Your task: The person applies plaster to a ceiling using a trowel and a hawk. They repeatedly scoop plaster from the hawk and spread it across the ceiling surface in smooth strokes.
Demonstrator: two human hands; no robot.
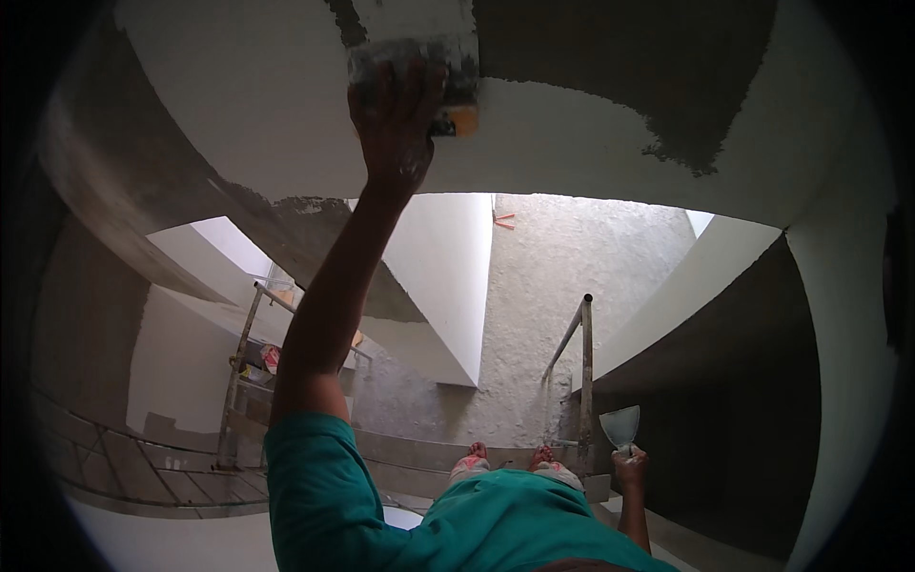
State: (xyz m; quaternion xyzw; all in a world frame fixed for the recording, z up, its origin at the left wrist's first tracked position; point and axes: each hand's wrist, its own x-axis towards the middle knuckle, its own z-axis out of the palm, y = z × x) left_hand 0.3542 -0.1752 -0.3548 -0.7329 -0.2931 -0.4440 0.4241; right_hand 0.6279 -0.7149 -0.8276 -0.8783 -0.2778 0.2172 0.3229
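Note:
My left hand, arm stretched up, grips a wide plastering trowel with a yellowish part at its lower right corner. The blade lies against the wall surface above me, and motion blurs it a little. White filler covers much of that surface around the trowel, next to a dark grey uncoated patch with ragged edges. Low at the right, my right hand is closed around the handle of a putty knife. Its pale, flared blade points upward, away from the wall.
I stand high up, my feet near a plank edge. A metal post with a rail rises near my right foot. Another scaffold frame stands at the left, with a red and white package beside it. Rough grey floor lies far below.

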